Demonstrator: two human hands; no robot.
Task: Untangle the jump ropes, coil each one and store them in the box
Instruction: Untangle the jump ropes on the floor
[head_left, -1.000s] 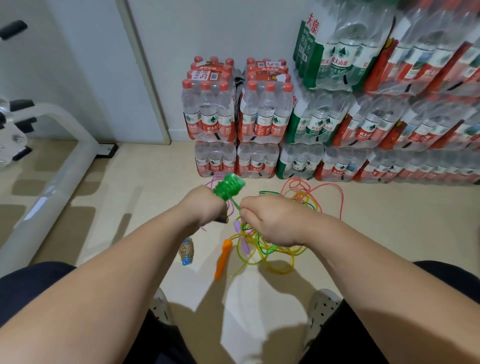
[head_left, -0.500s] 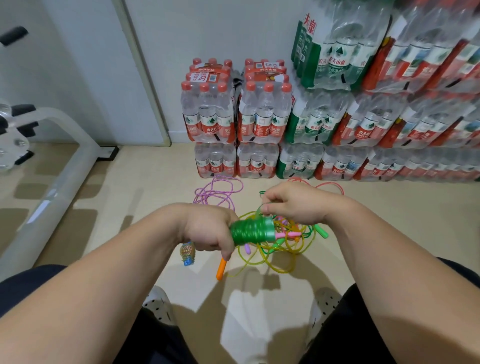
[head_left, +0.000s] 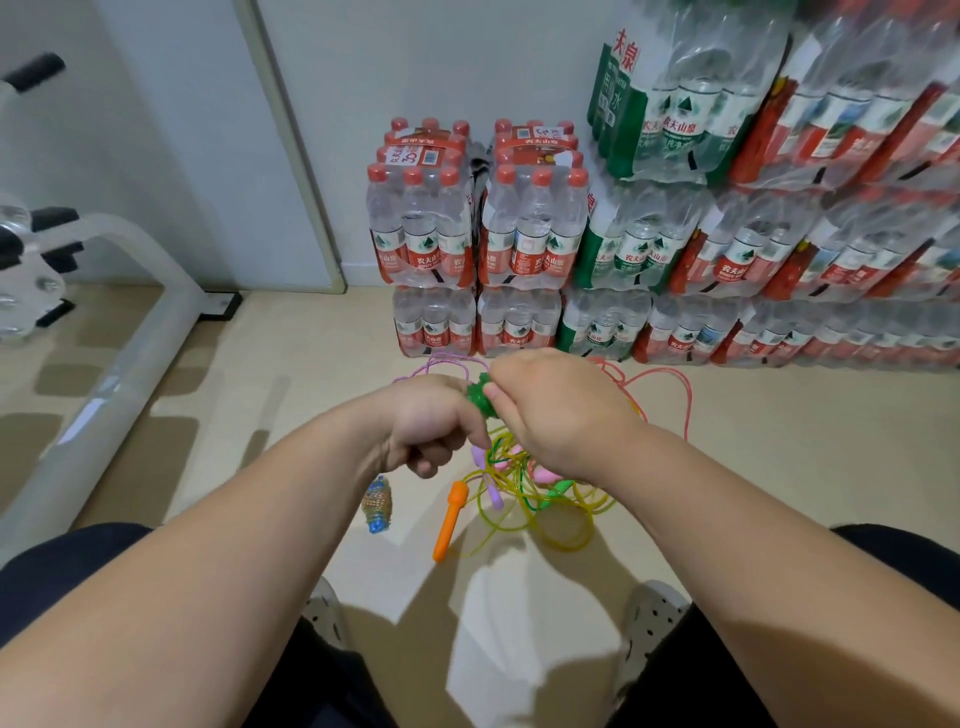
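Observation:
A green jump-rope coil (head_left: 480, 399) wound round its handle sits between my two hands above the floor. My left hand (head_left: 431, 423) grips its lower end with curled fingers. My right hand (head_left: 556, 410) covers the coil's right side and pinches the green rope there. Below the hands lies a tangle of yellow and green ropes (head_left: 545, 514) with an orange handle (head_left: 450, 514), a purple handle (head_left: 493, 493) and pink handles (head_left: 545, 474). A purple rope (head_left: 441, 361) and a red rope (head_left: 670, 379) loop on the floor behind. No box is in view.
Stacked packs of water bottles (head_left: 524, 249) fill the wall ahead and to the right. A white exercise-machine frame (head_left: 104, 395) runs along the left. A small bottle in a net (head_left: 377, 503) lies on the floor near my left shoe (head_left: 324, 610). My knees frame the bottom.
The green coil swung from pointing right to up and back between my hands. My right hand came down and left onto it, and both hands rose slightly.

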